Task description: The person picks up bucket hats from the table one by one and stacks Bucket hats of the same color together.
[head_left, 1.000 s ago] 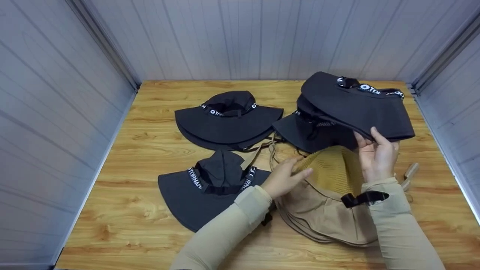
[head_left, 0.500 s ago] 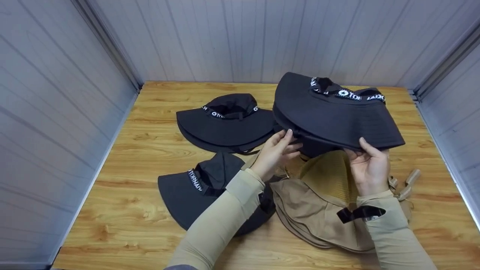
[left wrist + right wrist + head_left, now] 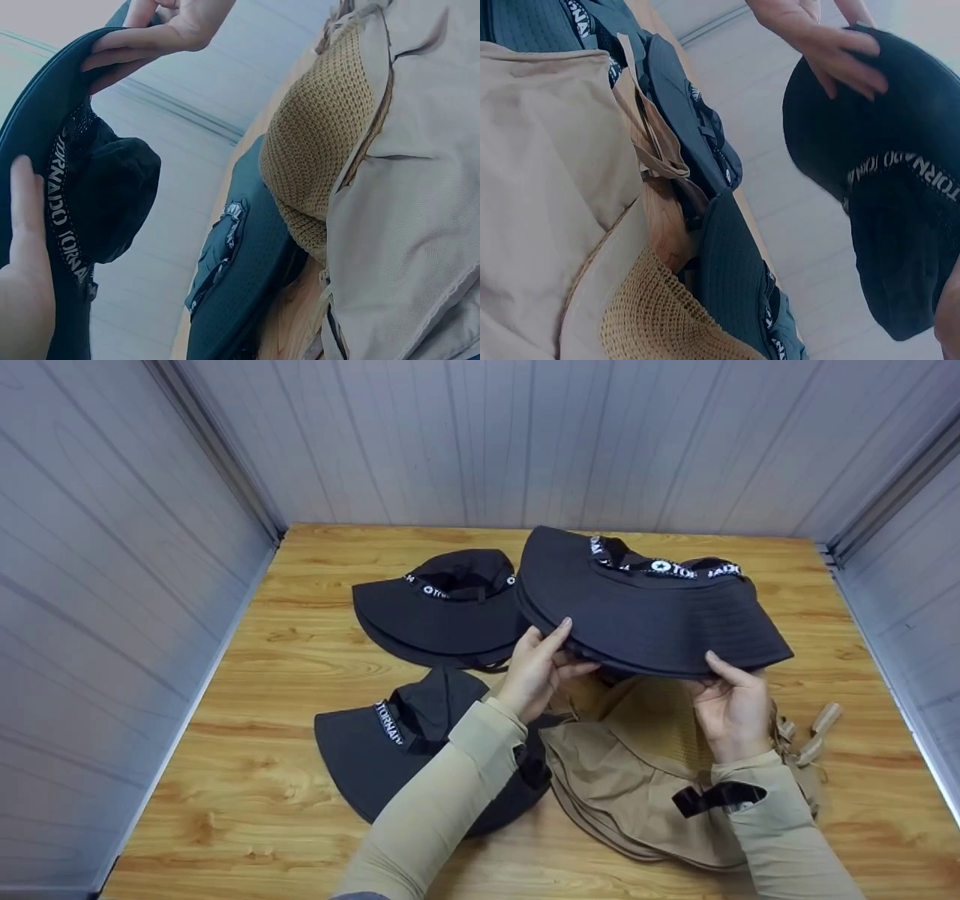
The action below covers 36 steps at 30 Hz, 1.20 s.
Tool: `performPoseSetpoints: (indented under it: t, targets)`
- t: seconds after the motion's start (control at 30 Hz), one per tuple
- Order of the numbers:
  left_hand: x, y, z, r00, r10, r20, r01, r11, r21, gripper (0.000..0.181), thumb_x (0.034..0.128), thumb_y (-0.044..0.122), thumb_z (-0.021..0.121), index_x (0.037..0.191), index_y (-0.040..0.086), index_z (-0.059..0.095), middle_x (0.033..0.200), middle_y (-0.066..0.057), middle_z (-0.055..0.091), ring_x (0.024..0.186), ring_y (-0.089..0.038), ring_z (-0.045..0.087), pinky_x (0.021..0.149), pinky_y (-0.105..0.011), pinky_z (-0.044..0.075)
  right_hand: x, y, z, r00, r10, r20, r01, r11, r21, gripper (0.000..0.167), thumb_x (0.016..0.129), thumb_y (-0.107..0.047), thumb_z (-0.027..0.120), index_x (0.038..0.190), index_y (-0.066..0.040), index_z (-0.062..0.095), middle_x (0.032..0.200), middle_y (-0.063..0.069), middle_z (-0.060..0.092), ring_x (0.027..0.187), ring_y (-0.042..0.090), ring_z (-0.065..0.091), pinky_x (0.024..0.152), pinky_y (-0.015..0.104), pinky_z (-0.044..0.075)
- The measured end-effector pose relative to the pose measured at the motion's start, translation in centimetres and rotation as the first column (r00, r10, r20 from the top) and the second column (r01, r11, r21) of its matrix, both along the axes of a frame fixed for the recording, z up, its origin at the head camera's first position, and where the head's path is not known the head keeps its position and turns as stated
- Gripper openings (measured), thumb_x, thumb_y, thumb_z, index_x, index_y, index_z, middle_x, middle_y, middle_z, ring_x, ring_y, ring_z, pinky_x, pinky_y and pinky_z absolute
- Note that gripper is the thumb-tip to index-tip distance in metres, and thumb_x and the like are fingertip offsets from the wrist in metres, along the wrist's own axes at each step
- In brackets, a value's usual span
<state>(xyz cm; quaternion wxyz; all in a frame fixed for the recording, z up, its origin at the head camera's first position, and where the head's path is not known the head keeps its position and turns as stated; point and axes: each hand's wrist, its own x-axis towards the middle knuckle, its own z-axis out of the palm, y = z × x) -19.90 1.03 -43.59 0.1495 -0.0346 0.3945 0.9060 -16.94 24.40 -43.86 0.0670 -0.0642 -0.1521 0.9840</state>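
A black wide-brimmed bucket hat with white-lettered band is held up over the table. My left hand pinches the left part of its brim, thumb on top and fingers below. At the brim's near right edge, my right hand grips it the same way. In the left wrist view, the hat's crown hangs below the brim, between both hands. The right wrist view shows the band's lettering and the left fingers spread against the brim. Below the right hand lies a tan hat with a knitted mustard crown.
On the wooden table lie a black hat at back left and a dark grey hat in front of it. Another dark hat, mostly hidden from the head view, sits beyond the tan one. Panel walls enclose the table.
The held hat has moved left and slightly lower, carried first by the right hand alone. My left hand has left the tan hat and taken hold of the black brim.
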Motion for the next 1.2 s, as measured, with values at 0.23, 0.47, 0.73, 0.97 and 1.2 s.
performPoseSetpoints:
  t: [0.23, 0.47, 0.73, 0.97, 1.2]
  targets:
    - [0.5, -0.3, -0.1, 1.000, 0.018, -0.024, -0.018, 1.000, 0.021, 0.031, 0.0995, 0.002, 0.050, 0.129, 0.003, 0.043, 0.102, -0.013, 0.069, 0.082, -0.022, 0.072, 0.071, -0.036, 0.062, -0.3, 0.1, 0.0, 1.000, 0.008, 0.006, -0.009, 0.996, 0.084, 0.045, 0.091, 0.025, 0.041, 0.124, -0.006, 0.048, 0.099, 0.022, 0.069, 0.081, 0.038, 0.073, 0.058, 0.053, 0.060]
    - [0.7, -0.4, -0.1, 0.998, 0.014, -0.056, -0.012, 0.999, 0.039, 0.040, 0.0967, -0.003, 0.046, 0.136, 0.006, 0.040, 0.107, -0.014, 0.067, 0.085, -0.024, 0.073, 0.070, -0.038, 0.063, -0.6, 0.1, 0.3, 0.999, -0.008, 0.040, 0.002, 0.986, 0.165, 0.043, 0.093, 0.022, 0.042, 0.124, -0.007, 0.046, 0.091, 0.020, 0.070, 0.070, 0.035, 0.073, 0.050, 0.047, 0.059]
    - [1.1, -0.5, -0.3, 0.998, 0.019, -0.061, -0.016, 0.999, 0.039, 0.046, 0.0918, -0.007, 0.043, 0.135, 0.007, 0.040, 0.114, -0.018, 0.064, 0.089, -0.030, 0.073, 0.073, -0.044, 0.062, -0.8, -0.4, 0.4, 0.996, -0.002, 0.085, -0.016, 0.976, 0.217, 0.030, 0.098, 0.009, 0.045, 0.121, -0.010, 0.049, 0.087, 0.014, 0.072, 0.062, 0.028, 0.070, 0.046, 0.037, 0.054]
    - [1.2, -0.3, -0.6, 0.999, 0.027, -0.044, -0.024, 0.998, 0.051, 0.047, 0.0890, -0.009, 0.042, 0.133, 0.007, 0.040, 0.114, -0.018, 0.063, 0.090, -0.032, 0.072, 0.074, -0.048, 0.062, -0.8, -1.0, 0.5, 0.994, 0.006, 0.106, -0.029, 0.975, 0.220, 0.033, 0.100, 0.002, 0.049, 0.130, -0.014, 0.049, 0.097, 0.013, 0.073, 0.075, 0.026, 0.073, 0.056, 0.036, 0.059]
    - [1.3, -0.1, -0.8, 0.999, 0.037, -0.035, -0.035, 0.997, 0.066, 0.052, 0.0868, -0.011, 0.043, 0.135, 0.009, 0.040, 0.115, -0.018, 0.063, 0.090, -0.034, 0.072, 0.075, -0.052, 0.061, -1.0, -1.7, 0.5, 0.986, -0.024, 0.166, -0.012, 0.977, 0.211, 0.035, 0.099, -0.002, 0.054, 0.131, -0.016, 0.050, 0.100, 0.010, 0.072, 0.082, 0.024, 0.072, 0.063, 0.035, 0.060]
